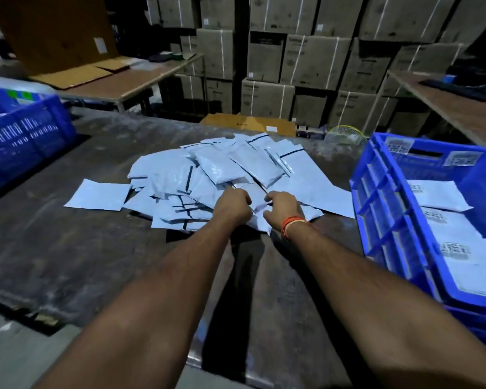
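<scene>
A heap of pale grey plastic mailer pouches [222, 169] lies in the middle of a dark worn table [68, 248]. My left hand [232, 204] and my right hand [284, 207] reach side by side into the near edge of the heap. Both have their fingers curled round one pouch [257, 197] between them. An orange thread band circles my right wrist. One pouch [98, 194] lies apart at the left of the heap.
A blue plastic crate [387, 209] on the right holds labelled pouches. Another blue crate [26, 130] stands at the far left. Stacked cardboard boxes [306, 63] fill the back; wooden tables stand at the back left and right. Flat cardboard [247, 123] lies beyond the table.
</scene>
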A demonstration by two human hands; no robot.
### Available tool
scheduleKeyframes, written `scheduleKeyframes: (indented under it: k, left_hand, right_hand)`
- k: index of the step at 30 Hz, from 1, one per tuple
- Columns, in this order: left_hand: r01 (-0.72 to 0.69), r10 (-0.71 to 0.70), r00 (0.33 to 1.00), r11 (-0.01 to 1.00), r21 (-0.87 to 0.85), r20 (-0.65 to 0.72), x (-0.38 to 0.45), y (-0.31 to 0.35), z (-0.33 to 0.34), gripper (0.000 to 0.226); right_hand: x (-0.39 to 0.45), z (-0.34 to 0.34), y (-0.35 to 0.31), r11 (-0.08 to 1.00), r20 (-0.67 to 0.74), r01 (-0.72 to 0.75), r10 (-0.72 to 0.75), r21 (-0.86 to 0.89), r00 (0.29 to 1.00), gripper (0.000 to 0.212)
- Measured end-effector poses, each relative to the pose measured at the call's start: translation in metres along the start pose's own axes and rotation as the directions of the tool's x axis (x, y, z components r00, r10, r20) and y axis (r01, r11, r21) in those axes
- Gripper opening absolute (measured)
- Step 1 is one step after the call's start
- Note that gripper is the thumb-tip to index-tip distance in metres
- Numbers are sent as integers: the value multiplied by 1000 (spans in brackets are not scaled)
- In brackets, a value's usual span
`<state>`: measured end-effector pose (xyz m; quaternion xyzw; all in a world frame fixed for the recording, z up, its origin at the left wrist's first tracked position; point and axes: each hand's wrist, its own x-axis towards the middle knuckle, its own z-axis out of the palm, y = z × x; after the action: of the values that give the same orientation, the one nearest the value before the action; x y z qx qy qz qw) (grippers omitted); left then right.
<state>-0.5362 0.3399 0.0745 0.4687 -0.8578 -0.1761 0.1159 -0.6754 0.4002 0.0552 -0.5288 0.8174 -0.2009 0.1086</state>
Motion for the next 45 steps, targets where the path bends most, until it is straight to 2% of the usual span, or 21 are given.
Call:
scheduleKeyframes:
  k: [3, 7, 12, 14, 17, 20, 22, 24, 26, 28, 30, 31, 35, 39, 41, 45]
  left_hand:
    - [31, -31, 999, 999, -40, 6, 17, -14, 7, 38]
    - [80, -83, 996, 991, -103, -27, 32, -32, 19, 27]
    - [56, -65, 997, 985, -161, -49, 41, -49, 29, 21]
    - [50, -65, 996, 979, -200, -68, 46, -55, 31, 23]
    - [11, -36, 995, 965, -264, -92, 46, -63, 29, 26]
    - [-85, 49, 992, 938, -335, -116, 34, -69, 23, 34]
    - [-147, 93, 984, 905, -400, -150, 22, -72, 19, 34]
    - [-182, 115, 980, 860, -477, -165, 8, -73, 16, 29]
    - [-181, 124, 983, 805, -565, -138, -5, -69, 12, 25]
    - [-191, 165, 981, 699, -689, -104, -18, -65, 9, 18]
    - [-122, 219, 976, 575, -809, 8, -34, -62, 9, 13]
    - [-81, 238, 969, 558, -826, 66, -41, -62, 13, 14]
    - [-40, 271, 950, 605, -795, 158, -64, -70, 44, 23]
    - [28, 169, 961, 728, -685, 219, -70, -72, 64, 26]
    - [61, 138, 956, 769, -636, 259, -71, -72, 72, 24]
    - [6, 124, 957, 896, -444, 263, -80, -69, 78, 28]
  right_hand:
    - [26, 25, -7, 999, 54, 30, -29, -33, 998, 55]
    - [45, 53, -13, 972, 60, 129, -119, -197, 991, 47]
    - [46, 58, -13, 972, -71, 122, -139, -200, 988, 31]
    - [42, 52, -11, 987, -131, 119, -132, -106, 982, 29]
    - [24, 39, -8, 984, -276, 131, -94, 117, 957, 42]
    - [-3, 20, -8, 930, -442, 107, 63, 350, 895, 40]
    - [-17, 8, -4, 880, -505, 70, 203, 470, 839, 36]
    - [-32, 0, 7, 826, -494, 25, 312, 563, 811, 32]
    - [-50, -1, 18, 766, -435, -10, 376, 643, 818, 29]
    - [-70, 3, 26, 707, -386, -37, 428, 706, 817, 28]
    - [-92, 9, 32, 660, -336, -79, 477, 747, 812, 27]
    - [-101, 12, 35, 644, -308, -110, 501, 757, 809, 27]
    - [-136, 25, 48, 675, -255, -250, 556, 694, 791, 26]
    - [-162, 40, 52, 714, -187, -343, 551, 611, 814, 23]
    - [-173, 43, 50, 718, -180, -382, 571, 582, 801, 25]
    - [-190, 43, 41, 721, -176, -499, 637, 480, 751, 22]
